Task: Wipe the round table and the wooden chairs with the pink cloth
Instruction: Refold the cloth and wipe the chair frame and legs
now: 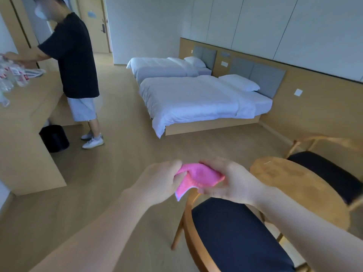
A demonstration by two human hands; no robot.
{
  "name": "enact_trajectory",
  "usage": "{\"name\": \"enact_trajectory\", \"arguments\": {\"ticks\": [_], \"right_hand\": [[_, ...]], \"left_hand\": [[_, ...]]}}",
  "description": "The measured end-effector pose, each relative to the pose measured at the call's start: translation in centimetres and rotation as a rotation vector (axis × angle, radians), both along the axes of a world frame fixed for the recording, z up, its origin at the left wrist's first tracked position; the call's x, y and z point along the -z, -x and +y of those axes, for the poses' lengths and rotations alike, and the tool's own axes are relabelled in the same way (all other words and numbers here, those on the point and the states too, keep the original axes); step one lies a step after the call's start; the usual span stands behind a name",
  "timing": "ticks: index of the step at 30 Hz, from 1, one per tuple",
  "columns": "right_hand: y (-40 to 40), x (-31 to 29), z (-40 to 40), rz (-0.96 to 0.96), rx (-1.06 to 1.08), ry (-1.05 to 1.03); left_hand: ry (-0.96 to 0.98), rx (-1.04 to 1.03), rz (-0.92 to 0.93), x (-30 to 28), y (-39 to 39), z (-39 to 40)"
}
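Note:
Both of my hands hold the pink cloth in the air in front of me. My left hand grips its left end, and my right hand grips its right end. A corner of the cloth hangs down between them. Below my hands stands a wooden chair with a dark blue seat. The round wooden table is to the right of it. A second wooden chair with a dark seat stands behind the table.
Two beds with white bedding stand across the room. A person in a black shirt stands at a long wooden desk on the left, with a black bin under it. Wooden floor lies between.

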State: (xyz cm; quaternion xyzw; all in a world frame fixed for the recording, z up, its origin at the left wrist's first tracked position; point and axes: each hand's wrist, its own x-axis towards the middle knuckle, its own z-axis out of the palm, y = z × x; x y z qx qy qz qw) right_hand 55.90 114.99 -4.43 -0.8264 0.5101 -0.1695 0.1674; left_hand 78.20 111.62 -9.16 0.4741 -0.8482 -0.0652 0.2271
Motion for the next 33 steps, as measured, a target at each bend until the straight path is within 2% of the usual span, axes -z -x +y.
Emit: {"name": "enact_trajectory", "arguments": {"ticks": [3, 10, 21, 27, 33], "right_hand": [[1.4, 2.1, -1.3, 0.016, 0.072, 0.071], [6.8, 4.7, -4.7, -0.132, 0.231, 0.052], [12.6, 0.7, -8.9, -0.058, 0.53, 0.166], [11.0, -0.6, -10.2, 0.01, 0.784, 0.168], [5.4, -0.8, -11.3, -0.022, 1.045, 0.142]], "left_hand": [[-0.051, 0.068, -0.037, 1.0, 1.6, -2.4], [-0.107, 0.251, -0.159, 1.7, 7.7, -9.0], [-0.023, 0.619, -0.152, -2.3, 16.9, -19.9], [-0.01, 0.955, -0.048, -3.5, 20.3, -25.0], [-0.026, 1.294, -0.056, -4.4, 20.6, -28.5]]}}
